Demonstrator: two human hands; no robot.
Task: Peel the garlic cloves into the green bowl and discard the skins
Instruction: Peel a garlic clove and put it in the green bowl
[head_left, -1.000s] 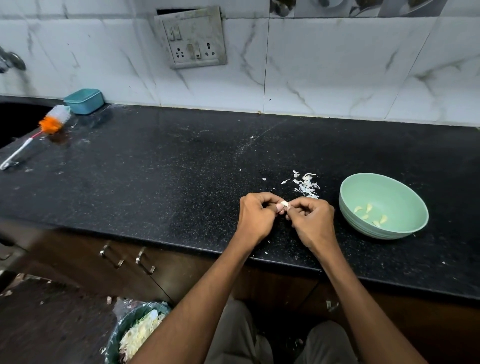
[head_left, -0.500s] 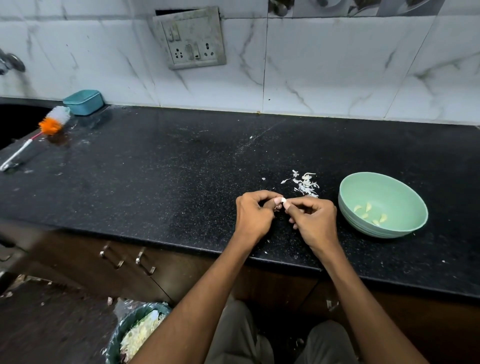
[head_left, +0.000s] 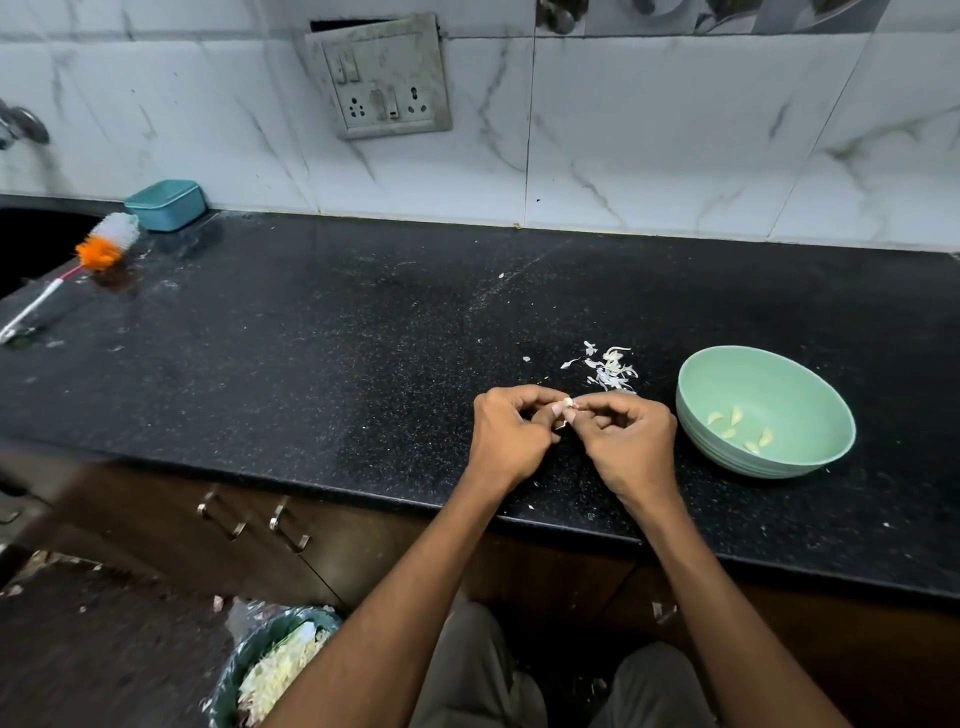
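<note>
Both hands held together over the front part of the black surface (head_left: 322, 332), fingertips meeting. Left hand (head_left: 511, 439) curled, thumb and forefinger pinching a garlic clove (head_left: 567, 403); right hand (head_left: 626, 441) curled too, fingers (head_left: 597, 402) nipping at the same clove from the other side. Only a small pale tip of the clove visible between the fingertips, the rest hidden.

Just behind the hands, a small scatter of white skins (head_left: 610, 368) lying on the surface. To the right, near the right hand but apart from it, the green bowl (head_left: 737, 457), upright, with a few peeled cloves (head_left: 737, 430) lying at its bottom.

Far left: a brush (head_left: 104, 244) with white and orange bristles lying on the surface, and a teal box (head_left: 166, 203) against the marble-tiled wall. A switch and socket plate (head_left: 382, 78) mounted on the wall above. Below the surface edge, dark cabinet fronts with two metal handles (head_left: 254, 519). On the floor, lower left, a bin (head_left: 234, 670) holding pale scraps.
</note>
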